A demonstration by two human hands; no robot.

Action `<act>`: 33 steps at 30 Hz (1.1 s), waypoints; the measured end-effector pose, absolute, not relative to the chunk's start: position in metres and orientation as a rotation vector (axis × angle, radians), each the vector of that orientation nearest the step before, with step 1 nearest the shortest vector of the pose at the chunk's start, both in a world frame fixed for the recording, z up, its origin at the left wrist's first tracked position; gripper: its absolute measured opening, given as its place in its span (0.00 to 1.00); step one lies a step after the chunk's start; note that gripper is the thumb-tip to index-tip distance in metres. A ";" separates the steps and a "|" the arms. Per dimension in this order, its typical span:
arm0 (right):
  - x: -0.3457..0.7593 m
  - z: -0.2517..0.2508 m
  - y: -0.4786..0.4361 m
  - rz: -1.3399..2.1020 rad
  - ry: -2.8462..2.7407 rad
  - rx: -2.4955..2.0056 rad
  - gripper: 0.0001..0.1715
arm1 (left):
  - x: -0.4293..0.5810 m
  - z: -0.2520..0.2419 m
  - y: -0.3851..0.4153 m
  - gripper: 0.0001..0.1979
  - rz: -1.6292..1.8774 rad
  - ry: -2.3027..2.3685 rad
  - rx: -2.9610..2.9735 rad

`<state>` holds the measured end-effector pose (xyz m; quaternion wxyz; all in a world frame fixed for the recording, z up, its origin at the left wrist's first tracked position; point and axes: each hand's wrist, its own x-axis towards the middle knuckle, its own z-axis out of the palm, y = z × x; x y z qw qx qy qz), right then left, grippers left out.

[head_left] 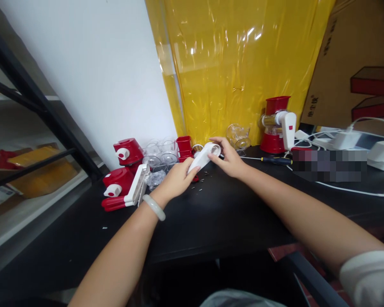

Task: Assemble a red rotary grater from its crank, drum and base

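Above the black table, a white plastic crank arm [200,160] with a round ring-shaped end is held between both hands. My left hand [176,178] grips its lower, narrow end with thumb and fingers. At the round end, my right hand [229,158] has its thumb and fingers closed around the rim. Several small screws [202,181] lie scattered on the table just below the hands. Left of my left hand are white crank handles with red grips [113,203]. Behind the hands stand red square hoppers [184,147].
Red grater bases [117,181] and transparent plastic housings [160,152] stand at the left back. An assembled red-and-white rotary grater [277,125] stands at the right back. A screwdriver [277,160] lies before it, near white cables and chargers [347,138]. A black metal frame [35,98] rises at left.
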<state>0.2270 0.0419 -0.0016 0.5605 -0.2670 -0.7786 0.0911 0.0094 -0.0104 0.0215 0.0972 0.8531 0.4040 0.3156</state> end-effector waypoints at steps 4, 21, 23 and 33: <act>0.224 0.004 0.037 0.193 -1.867 -0.641 0.29 | 0.010 0.024 -0.012 0.12 0.930 1.245 2.751; 0.226 0.019 0.041 0.299 -1.951 -0.655 0.37 | 0.001 0.039 -0.009 0.10 0.873 1.271 2.681; 0.246 0.024 0.050 0.280 -2.053 -0.689 0.39 | -0.002 0.047 -0.009 0.07 0.849 1.268 2.689; 0.384 -0.016 0.073 -0.239 -2.180 -1.545 0.18 | -0.010 0.022 -0.014 0.21 1.177 1.220 2.356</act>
